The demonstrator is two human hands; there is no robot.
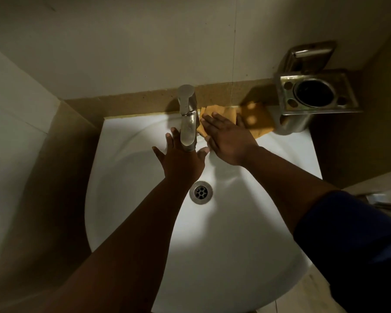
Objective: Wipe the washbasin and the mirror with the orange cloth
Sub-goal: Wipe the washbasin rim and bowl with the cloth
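The white washbasin (127, 199) fills the middle of the view, with a steel drain (201, 192) in its bowl. An orange cloth (255, 119) lies on the basin's back rim, to the right of the steel tap (187, 118). My right hand (228, 141) rests flat on the cloth's left part, fingers spread, pressing it onto the rim. My left hand (178, 161) is under the tap's spout, fingers apart, holding nothing. No mirror is in view.
A steel toothbrush and tumbler holder (314, 93) is fixed to the wall at the right, above the basin's back corner, with a steel soap dish (309, 54) behind it. Tiled walls close in at the back and left.
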